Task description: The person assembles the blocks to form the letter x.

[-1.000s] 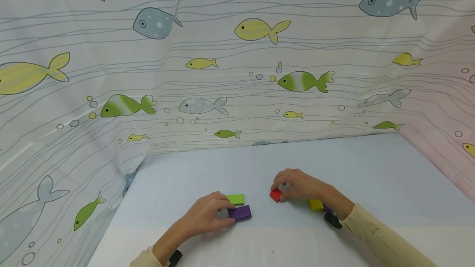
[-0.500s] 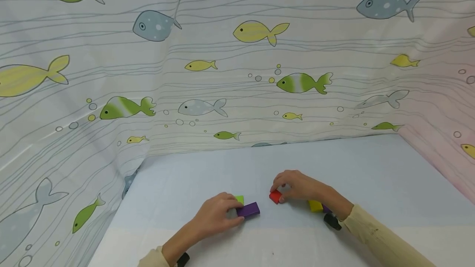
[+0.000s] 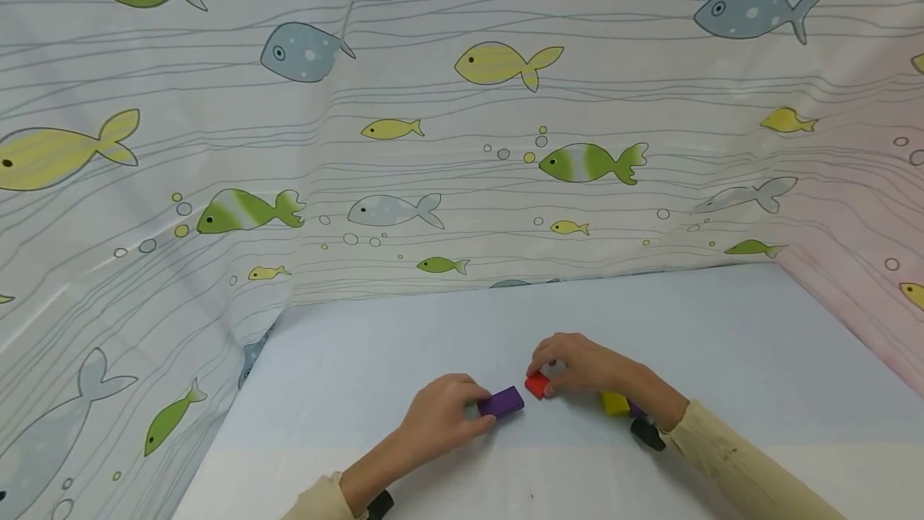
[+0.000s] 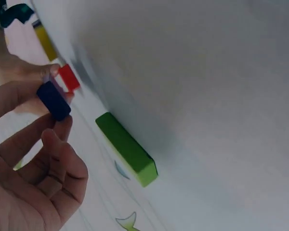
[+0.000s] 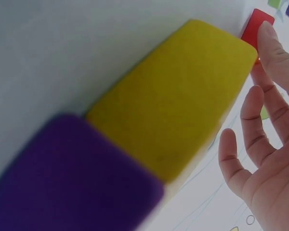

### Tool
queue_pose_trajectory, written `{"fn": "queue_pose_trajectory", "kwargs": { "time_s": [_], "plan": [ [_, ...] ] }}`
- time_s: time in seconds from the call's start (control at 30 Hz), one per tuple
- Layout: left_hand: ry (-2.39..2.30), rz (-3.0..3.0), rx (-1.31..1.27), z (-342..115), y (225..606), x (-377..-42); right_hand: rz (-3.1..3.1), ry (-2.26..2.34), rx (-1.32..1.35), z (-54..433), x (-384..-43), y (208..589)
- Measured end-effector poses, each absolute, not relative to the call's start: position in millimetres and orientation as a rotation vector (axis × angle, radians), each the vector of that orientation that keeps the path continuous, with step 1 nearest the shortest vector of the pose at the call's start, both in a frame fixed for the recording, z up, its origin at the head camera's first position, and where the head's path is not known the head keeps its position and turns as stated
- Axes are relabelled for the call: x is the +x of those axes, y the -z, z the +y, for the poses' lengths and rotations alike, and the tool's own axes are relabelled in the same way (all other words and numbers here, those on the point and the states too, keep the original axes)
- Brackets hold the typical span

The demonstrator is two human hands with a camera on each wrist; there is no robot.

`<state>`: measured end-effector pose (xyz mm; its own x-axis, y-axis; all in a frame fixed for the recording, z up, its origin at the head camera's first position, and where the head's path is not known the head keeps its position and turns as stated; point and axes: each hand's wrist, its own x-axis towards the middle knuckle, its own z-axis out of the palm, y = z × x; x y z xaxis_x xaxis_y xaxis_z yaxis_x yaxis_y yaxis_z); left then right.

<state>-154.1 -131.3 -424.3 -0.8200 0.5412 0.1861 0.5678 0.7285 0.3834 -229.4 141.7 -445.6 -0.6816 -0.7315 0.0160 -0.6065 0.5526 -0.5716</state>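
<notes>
Between thumb and fingers my left hand (image 3: 446, 417) pinches a purple block (image 3: 503, 402), which looks dark blue in the left wrist view. Just to its right, my right hand (image 3: 583, 365) pinches a small red block (image 3: 536, 385). A narrow gap separates the purple and red blocks in the head view. Under my right wrist lie a yellow block (image 5: 176, 98) and a second purple block (image 5: 77, 180), end to end. A green block (image 4: 127, 147) lies on the table near my left hand; in the head view that hand hides it.
The white table (image 3: 361, 343) reaches back to a fish-patterned curtain (image 3: 404, 159) that also hangs along the left side. Another, pinkish stretch of it borders the right edge. A dark wrist device (image 3: 647, 433) sits at the right sleeve.
My left hand has carried the purple block rightward and slightly away, toward the red block. The green block has gone out of sight behind that hand. My right hand has stayed nearly still.
</notes>
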Motion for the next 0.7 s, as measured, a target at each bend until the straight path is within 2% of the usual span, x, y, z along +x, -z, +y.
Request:
{"fn": "queue_pose_trajectory", "kwargs": {
  "time_s": [0.7],
  "plan": [
    [1.06, -2.943, -0.554, -102, 430, -155, 2.541, 0.849, -1.167, 145, -232, 447]
  ]
}}
